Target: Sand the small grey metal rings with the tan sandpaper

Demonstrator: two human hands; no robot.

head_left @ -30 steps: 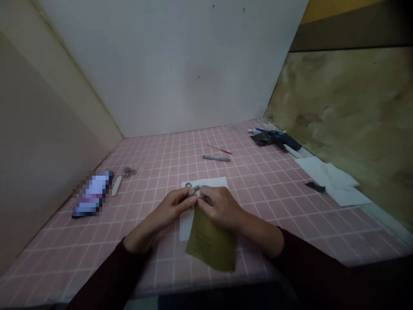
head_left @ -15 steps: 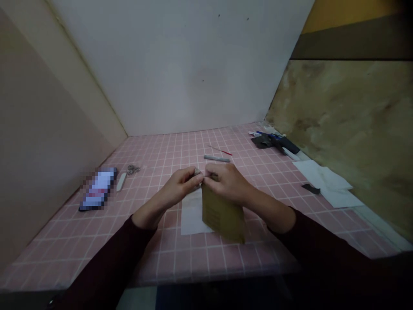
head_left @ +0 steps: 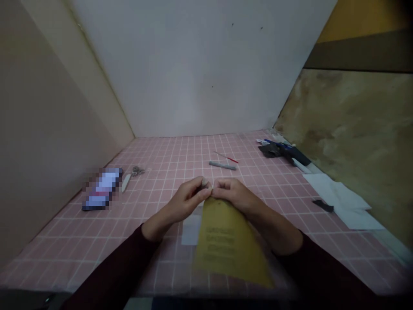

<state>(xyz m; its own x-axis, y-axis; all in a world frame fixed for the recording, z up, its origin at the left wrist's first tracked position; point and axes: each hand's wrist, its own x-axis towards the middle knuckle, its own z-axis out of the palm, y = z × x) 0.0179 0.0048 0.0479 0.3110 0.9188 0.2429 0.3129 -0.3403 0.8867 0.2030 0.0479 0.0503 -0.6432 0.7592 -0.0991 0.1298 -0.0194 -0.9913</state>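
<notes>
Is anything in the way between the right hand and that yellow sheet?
Nothing visible is: the right hand grips the yellow sheet directly near its top. The white paper lies partly behind the sheet, not between them.

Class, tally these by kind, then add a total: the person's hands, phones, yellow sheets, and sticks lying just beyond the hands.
Hands (left hand, right hand): 2
Phone: 1
Yellow sheet: 1
Sticks (grey stick, red-ended stick): 2
Total: 6
</notes>
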